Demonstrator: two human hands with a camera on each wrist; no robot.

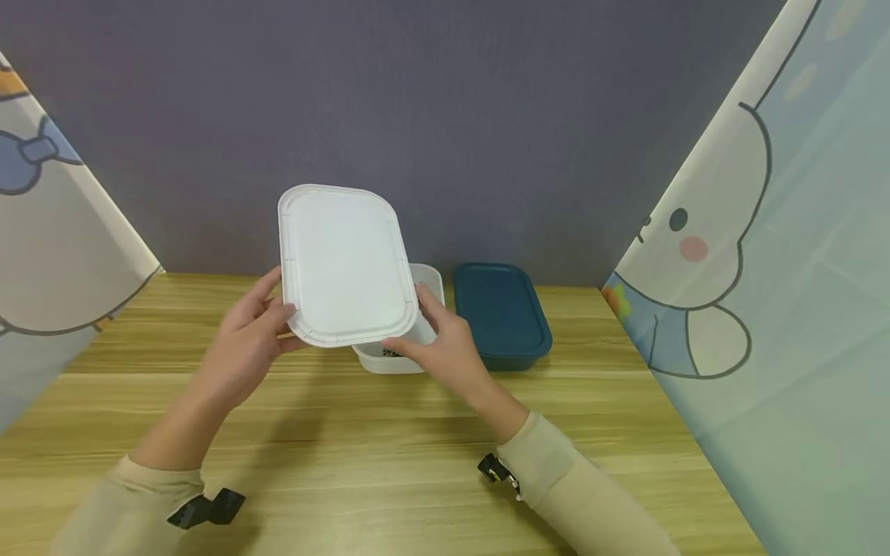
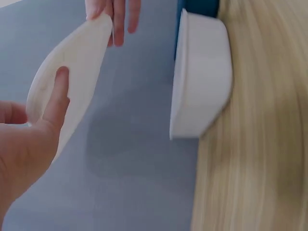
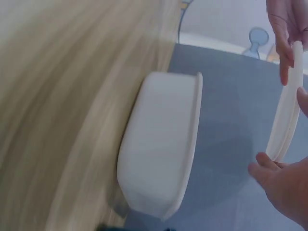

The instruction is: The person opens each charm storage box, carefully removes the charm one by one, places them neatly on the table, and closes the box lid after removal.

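Observation:
A white rectangular lid (image 1: 348, 266) with rounded corners is tilted up above the table, its flat face towards the head camera. My left hand (image 1: 246, 336) grips its lower left edge, thumb on the near face and fingers behind. At the lower right edge, my right hand (image 1: 452, 347) holds the lid between thumb and fingers. Beneath and behind the lid stands a white plastic container (image 3: 161, 139), uncovered and partly hidden in the head view. Something dark and patterned shows low inside it.
A dark blue lidded container (image 1: 501, 309) stands just right of the white one. Both are on a wood-grain table (image 1: 389, 463) near a grey back panel (image 1: 445, 139). Cartoon-printed sheets (image 1: 765, 309) flank the table on both sides.

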